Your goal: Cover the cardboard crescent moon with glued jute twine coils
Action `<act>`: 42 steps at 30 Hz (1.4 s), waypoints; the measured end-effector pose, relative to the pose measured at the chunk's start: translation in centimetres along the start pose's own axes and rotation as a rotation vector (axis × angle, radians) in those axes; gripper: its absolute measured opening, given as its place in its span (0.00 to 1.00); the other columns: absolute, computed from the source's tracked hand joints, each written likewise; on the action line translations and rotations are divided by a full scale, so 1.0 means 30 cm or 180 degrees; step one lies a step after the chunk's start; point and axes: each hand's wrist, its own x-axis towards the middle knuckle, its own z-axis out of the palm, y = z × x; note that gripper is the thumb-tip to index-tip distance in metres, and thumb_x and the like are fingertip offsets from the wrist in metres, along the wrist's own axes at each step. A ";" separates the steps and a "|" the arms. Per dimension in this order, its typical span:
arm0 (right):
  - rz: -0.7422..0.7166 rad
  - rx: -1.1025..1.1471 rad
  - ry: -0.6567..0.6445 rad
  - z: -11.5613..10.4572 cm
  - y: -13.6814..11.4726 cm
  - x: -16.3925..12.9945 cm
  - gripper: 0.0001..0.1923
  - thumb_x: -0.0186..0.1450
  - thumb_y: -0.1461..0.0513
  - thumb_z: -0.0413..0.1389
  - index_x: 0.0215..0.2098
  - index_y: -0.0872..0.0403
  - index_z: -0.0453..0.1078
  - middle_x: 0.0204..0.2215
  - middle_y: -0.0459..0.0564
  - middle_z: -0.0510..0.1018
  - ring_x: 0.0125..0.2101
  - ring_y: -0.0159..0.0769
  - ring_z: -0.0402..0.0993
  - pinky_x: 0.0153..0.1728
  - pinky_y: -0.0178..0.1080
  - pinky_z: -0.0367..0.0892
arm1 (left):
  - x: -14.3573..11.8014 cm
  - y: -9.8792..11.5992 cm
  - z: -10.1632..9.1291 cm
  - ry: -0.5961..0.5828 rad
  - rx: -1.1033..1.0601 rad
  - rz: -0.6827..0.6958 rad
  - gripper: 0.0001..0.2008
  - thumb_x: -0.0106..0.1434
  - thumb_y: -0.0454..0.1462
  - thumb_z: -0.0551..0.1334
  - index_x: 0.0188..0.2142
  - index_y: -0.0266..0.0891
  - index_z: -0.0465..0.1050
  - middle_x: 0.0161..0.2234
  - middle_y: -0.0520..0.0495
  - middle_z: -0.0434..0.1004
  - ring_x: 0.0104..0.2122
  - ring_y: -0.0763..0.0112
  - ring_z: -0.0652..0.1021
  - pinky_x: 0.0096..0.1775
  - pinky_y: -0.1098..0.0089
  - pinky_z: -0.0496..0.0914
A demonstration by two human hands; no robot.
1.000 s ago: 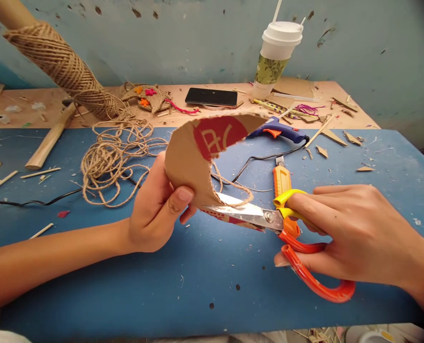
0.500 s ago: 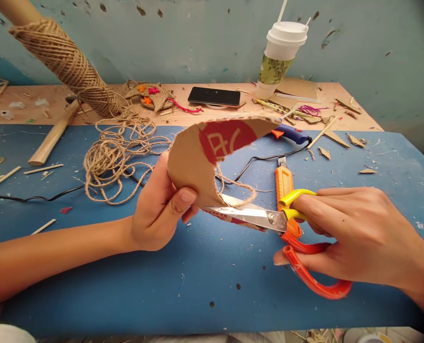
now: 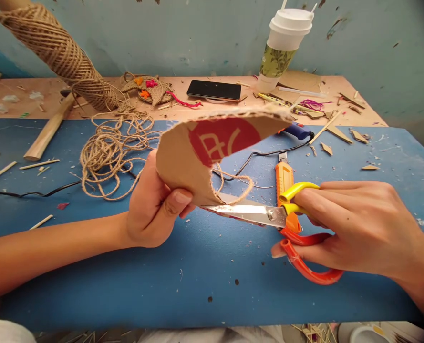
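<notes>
My left hand grips a curved piece of brown cardboard by its lower left part, thumb in front. A red printed patch marks the cardboard's face, and its inner edge is rough. In my right hand is a pair of scissors with yellow and red handles. The blades point left and lie at the cardboard's lower edge, close to my left fingers; part of them is hidden by the cardboard. A loop of twine shows just above the blades.
An orange utility knife lies behind the scissors. Tangled twine trails from a large twine spool at the left, beside a wooden-handled tool. A phone, a lidded cup and cardboard scraps stand or lie farther back. A black cord crosses the blue surface.
The cardboard and my left hand have shifted slightly left. The scissor handles have drawn a little closer together. The whole view has moved slightly.
</notes>
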 end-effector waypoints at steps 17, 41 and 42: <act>0.0063 0.0163 -0.0087 0.011 -0.001 -0.009 0.19 0.72 0.49 0.61 0.34 0.50 0.59 0.22 0.38 0.59 0.23 0.32 0.51 0.28 0.39 0.48 | 0.002 -0.020 0.001 -0.0009 -0.0156 0.0154 0.05 0.84 0.39 0.53 0.54 0.44 0.65 0.38 0.52 0.75 0.25 0.81 0.72 0.24 0.82 0.68; 0.0408 0.0608 -0.0650 -0.035 0.051 0.000 0.27 0.72 0.36 0.59 0.40 0.51 0.69 0.26 0.43 0.72 0.23 0.34 0.62 0.29 0.39 0.56 | 0.027 -0.048 -0.006 0.0401 -0.0022 0.0580 0.07 0.82 0.38 0.54 0.56 0.43 0.67 0.37 0.51 0.77 0.25 0.79 0.71 0.24 0.79 0.68; 0.0505 0.0742 -0.0609 -0.041 0.073 -0.010 0.29 0.73 0.35 0.55 0.42 0.50 0.71 0.27 0.44 0.73 0.24 0.34 0.63 0.28 0.39 0.58 | 0.028 -0.052 -0.012 0.0452 0.0052 0.0568 0.08 0.83 0.38 0.53 0.56 0.42 0.68 0.39 0.49 0.80 0.26 0.78 0.73 0.24 0.78 0.68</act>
